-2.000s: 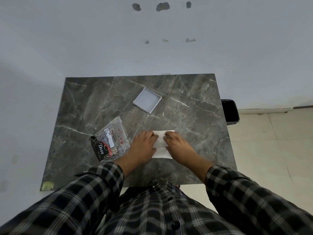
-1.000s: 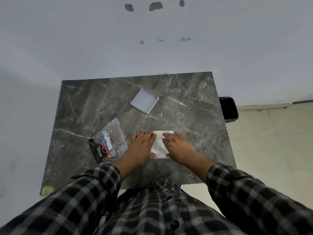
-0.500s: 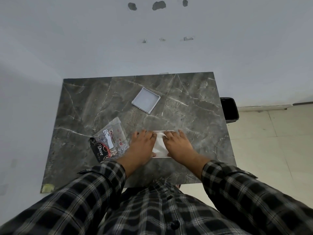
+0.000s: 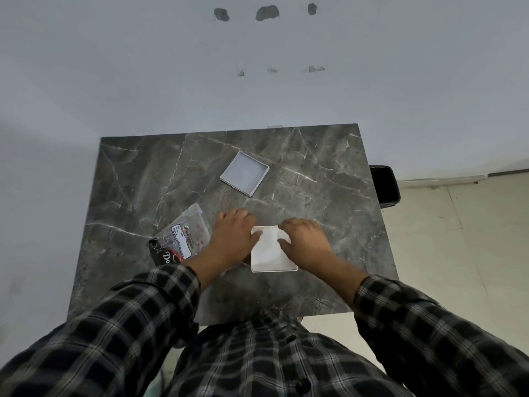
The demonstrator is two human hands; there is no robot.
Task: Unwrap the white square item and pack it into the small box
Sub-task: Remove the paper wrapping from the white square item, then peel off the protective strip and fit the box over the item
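A small white square box [image 4: 272, 257] lies on the dark marble table [image 4: 329, 196] near its front edge. Its thin rim shows along the near side, and a white surface fills the inside; I cannot tell the white square item apart from the box. My left hand [image 4: 233, 239] grips the box's left far corner with the thumb. The fingers of my right hand [image 4: 306, 242] rest on its right far part. A shallow grey-white square lid or tray [image 4: 244, 173] lies apart at the table's middle back.
A crumpled clear plastic wrapper with a printed label and a dark end [image 4: 181, 239] lies left of my left hand. A black bin [image 4: 385, 183] stands on the floor off the table's right edge. A white wall runs behind the table.
My hands have moved apart to the sides of the white box, so more of its face and near rim shows. The lid and wrapper have not moved.
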